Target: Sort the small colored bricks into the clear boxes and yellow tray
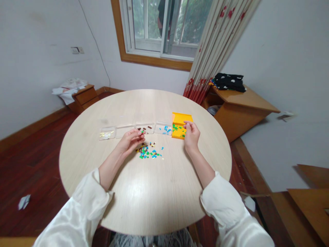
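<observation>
My left hand [130,141] is closed in a pinch, with a small green piece [143,131] at its fingertips, above a mixed pile of small bricks [145,152] in green, blue, brown and cream. Over the right edge of the open yellow box [178,136], my right hand [192,136] has its fingers pressed together; whatever it may hold is too small to make out. Small green pieces lie inside that box. To its left, a clear box holds blue pieces [166,129]. Brown pieces [149,127] lie in another clear box, partly behind my left fingers.
At the row's left end stands a clear box with cream pieces [106,134]; beside it is another clear box [124,131]. All stand on a round wooden table [154,192]. A wooden cabinet [246,99] with dark cloth on top is beyond the right edge.
</observation>
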Available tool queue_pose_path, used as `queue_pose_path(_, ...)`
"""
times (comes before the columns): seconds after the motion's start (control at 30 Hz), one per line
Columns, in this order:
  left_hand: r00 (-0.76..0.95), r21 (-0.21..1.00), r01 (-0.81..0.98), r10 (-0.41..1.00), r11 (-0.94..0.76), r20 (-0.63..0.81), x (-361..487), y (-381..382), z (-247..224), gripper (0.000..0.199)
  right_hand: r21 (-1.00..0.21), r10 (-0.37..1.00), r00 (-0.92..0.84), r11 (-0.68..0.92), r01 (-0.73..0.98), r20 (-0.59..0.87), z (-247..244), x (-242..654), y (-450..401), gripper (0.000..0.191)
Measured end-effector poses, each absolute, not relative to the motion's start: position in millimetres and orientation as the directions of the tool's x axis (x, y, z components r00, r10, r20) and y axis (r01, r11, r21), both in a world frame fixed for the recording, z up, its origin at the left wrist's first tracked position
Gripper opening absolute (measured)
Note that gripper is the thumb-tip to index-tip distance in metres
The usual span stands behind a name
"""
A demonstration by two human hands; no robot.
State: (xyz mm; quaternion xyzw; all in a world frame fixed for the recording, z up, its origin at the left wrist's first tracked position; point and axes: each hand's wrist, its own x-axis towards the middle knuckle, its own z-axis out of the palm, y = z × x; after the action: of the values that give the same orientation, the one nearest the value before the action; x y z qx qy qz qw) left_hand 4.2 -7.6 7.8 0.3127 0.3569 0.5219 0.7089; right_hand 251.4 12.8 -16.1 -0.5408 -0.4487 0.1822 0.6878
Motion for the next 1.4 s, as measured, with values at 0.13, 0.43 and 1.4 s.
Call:
queue_pose_path(0.13,0.195,0.820,-0.515,0.966,0.250,-0.172,4.1,-7.7,8.1,0.021,-0.908,0.739,0.528,0.346,0.235,0.418,-15.8,250.5,12.3,0.032)
queue_pose_path(0.43,0.179,0.794,-0.574,0.977,0.201,-0.118,5.5,-9.0,8.8,0.022,-0.902,0.744,0.510,0.360,0.238,0.432,-17.0,250.2,12.2,0.028)
queue_pose_path(1.4,0.249,0.667,-0.705,0.965,0.238,-0.081,6.4,-6.4,4.2,0.013,-0.889,0.777,0.435,0.366,0.275,0.455,-14.0,242.6,7.4,0.026)
